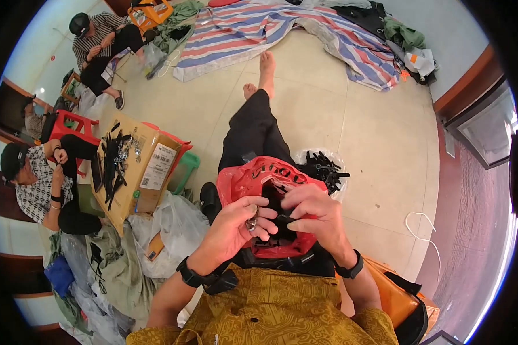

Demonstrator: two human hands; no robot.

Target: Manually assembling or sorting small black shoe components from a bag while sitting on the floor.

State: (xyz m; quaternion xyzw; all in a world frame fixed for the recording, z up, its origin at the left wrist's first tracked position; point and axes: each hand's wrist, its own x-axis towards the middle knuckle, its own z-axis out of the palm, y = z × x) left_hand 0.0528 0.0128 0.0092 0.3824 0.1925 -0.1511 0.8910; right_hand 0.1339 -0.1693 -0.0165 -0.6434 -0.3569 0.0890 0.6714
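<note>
A red plastic bag (236, 179) lies open on my lap, with dark pieces inside it. My left hand (236, 225) is over the bag's left side, its fingers curled around small shiny metal pieces (251, 223) that look like rings or buckles. Close beside it, my right hand (317, 217) pinches the end of a short black strap (284, 218) above the bag's opening. The two hands are a small gap apart. How far the strap reaches down among the dark pieces is hidden.
A cardboard box (147, 201) at the left bears black straps (116, 158) and metal pieces. Black parts (323, 168) lie on clear plastic beyond my right hand. Two people (34, 192) sit at the left. A striped sheet (230, 40) covers the far floor; a white cord (429, 230) lies right.
</note>
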